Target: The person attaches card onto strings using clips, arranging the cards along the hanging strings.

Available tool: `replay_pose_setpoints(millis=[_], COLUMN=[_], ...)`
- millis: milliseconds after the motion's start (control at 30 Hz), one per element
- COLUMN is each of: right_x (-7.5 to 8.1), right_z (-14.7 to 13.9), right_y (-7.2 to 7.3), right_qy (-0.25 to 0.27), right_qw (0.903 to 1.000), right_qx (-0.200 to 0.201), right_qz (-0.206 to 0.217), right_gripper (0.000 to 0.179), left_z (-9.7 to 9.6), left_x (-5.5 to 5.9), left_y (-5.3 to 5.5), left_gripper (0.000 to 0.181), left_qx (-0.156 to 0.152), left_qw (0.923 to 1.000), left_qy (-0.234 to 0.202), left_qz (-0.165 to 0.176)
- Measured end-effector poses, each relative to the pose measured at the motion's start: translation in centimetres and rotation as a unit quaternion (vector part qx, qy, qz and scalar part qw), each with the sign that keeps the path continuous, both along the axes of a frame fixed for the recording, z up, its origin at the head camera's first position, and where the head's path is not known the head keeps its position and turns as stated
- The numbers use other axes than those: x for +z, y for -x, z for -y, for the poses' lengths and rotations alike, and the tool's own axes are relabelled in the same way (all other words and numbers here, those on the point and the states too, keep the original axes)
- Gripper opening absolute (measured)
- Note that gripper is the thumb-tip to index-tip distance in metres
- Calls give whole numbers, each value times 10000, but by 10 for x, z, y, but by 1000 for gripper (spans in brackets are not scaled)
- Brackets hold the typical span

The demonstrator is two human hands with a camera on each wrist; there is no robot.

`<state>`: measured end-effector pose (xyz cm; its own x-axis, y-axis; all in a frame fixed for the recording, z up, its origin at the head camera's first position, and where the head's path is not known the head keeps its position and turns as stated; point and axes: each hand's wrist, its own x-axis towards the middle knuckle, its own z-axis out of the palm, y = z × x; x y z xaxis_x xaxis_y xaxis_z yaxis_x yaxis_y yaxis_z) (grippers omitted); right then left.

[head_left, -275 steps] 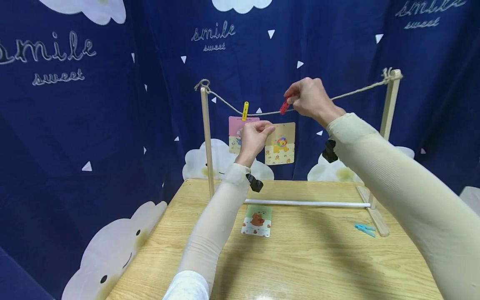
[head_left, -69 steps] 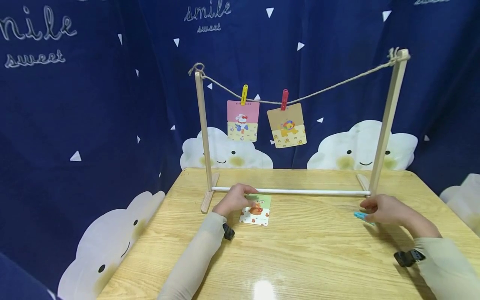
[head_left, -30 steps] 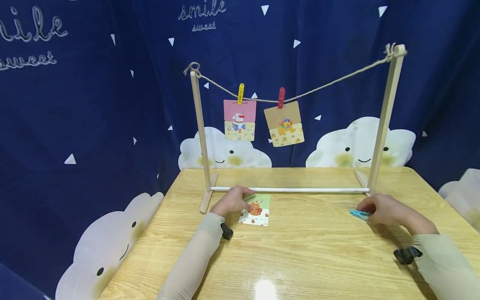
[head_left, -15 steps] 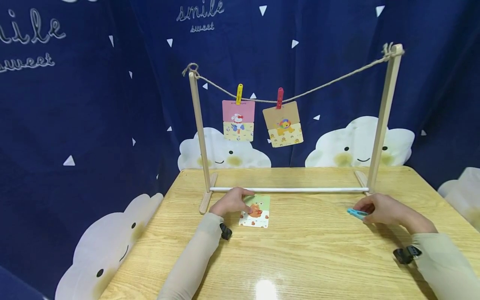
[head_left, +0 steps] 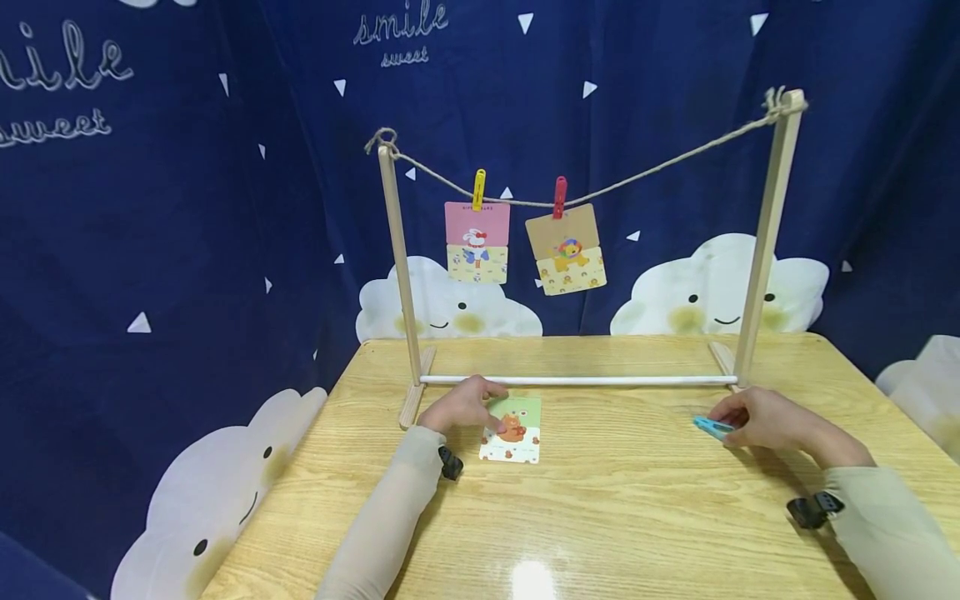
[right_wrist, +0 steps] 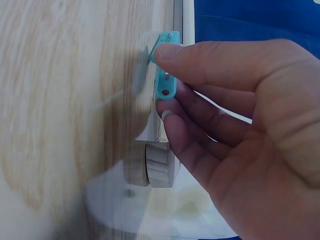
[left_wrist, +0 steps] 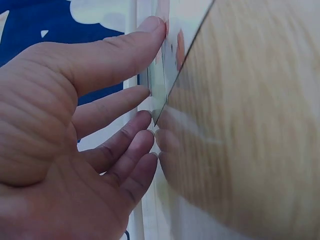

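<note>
Deep blue curtain fabric (head_left: 315, 158) with printed white clouds is filling the background behind your pale wood-grain tabletop (head_left: 615, 517), where a slim wooden frame (head_left: 768, 233) is standing with a sagging twine cord (head_left: 678, 158) tied between its posts. On that cord, a yellow plastic clothespin (head_left: 479, 190) is holding a pink-and-cream rabbit card (head_left: 477, 250), and a red plastic clothespin (head_left: 560, 198) is holding a tan-and-yellow lion card (head_left: 566, 250), which is hanging tilted. Before the frame, a rectangular green-and-white bear card (head_left: 523, 429) is lying on the tabletop, its long axis running away from you. Your left hand (head_left: 461, 406) is the nearer one, resting at the card's upper left, thumb and fingers standing apart, the thumb touching the printed face; the card is lying just to its right. Your right hand (head_left: 772, 421) is pinching a light-blue plastic clothespin (head_left: 711, 427) well to the right, its long axis slanting sideways and its free end pointing left. That sideways gap between card and light-blue clothespin seems to be mattering most.
</note>
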<state>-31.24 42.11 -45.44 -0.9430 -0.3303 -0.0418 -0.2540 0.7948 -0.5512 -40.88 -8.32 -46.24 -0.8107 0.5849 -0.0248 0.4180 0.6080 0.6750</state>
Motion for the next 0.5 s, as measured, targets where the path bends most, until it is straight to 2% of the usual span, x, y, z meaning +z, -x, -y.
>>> replay_pose_setpoints(millis=[200, 500], right_x=[0, 3], right_z=[1, 9], right_y=[0, -1], right_qy=[3, 254], right_qw=[10000, 9993], right_qx=[59, 242], right_qz=[-74, -84], right_gripper=[32, 35], left_z=[1, 2], left_x=[-1, -3], left_y=[0, 2], left_gripper=[57, 51], left_qx=[84, 132], left_qw=[9999, 9999], left_qy=[81, 64], left_qz=[-113, -33])
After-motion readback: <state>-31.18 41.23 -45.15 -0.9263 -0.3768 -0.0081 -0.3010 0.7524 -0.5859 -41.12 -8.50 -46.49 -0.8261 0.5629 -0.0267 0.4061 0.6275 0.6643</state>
